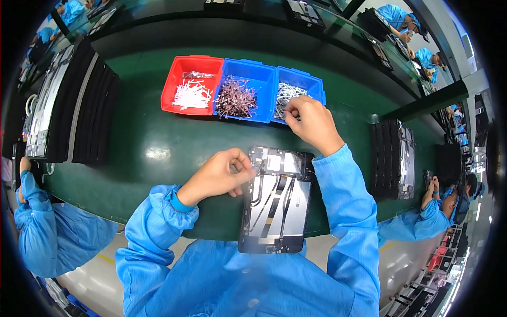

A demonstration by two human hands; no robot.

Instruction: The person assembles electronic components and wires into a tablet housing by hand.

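Observation:
An opened tablet (274,211) lies in front of me, its inner frame, dark flat cables and silver plates showing. My left hand (219,174) is at its upper left edge, thumb and forefinger tips brought together; whatever is between them is too small to make out. Over the front of the right blue bin (311,84), my right hand (312,120) has its fingers curled into a pinch. Small grey-and-white strips (289,94) fill that bin beneath the fingers. What the right fingertips grip, if anything, is hidden.
Beside that bin stand a blue bin (264,79) of brownish-purple strips and a red bin (177,71) of white strips. Tall stacks of dark trays (87,105) and black trays (388,158) flank the green table (142,137). Co-workers (428,222) sit at both sides.

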